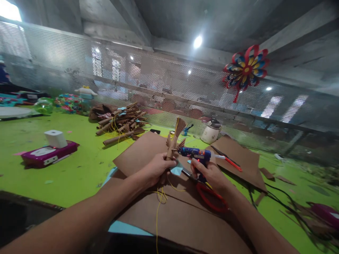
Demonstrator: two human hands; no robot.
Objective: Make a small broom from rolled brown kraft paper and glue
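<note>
My left hand [158, 167] is closed around the stem of a brown rolled-paper piece [175, 137] with a fringed top, held upright over brown paper sheets [148, 151]. My right hand [209, 173] grips a blue hot glue gun [197, 154], its nozzle pointing left and touching the paper piece just above my left fingers. Yellow string [159, 204] hangs down from under my left hand. Red-handled scissors [209, 197] lie on the brown paper beneath my right wrist.
A pile of similar brown paper rolls [120, 123] lies at the back of the green table [79, 169]. A white box on a magenta case [50, 150] sits left. A white pot [210, 132], a red-handled tool [233, 164], black cables [280, 197] and a hanging paper flower [246, 68] are to the right.
</note>
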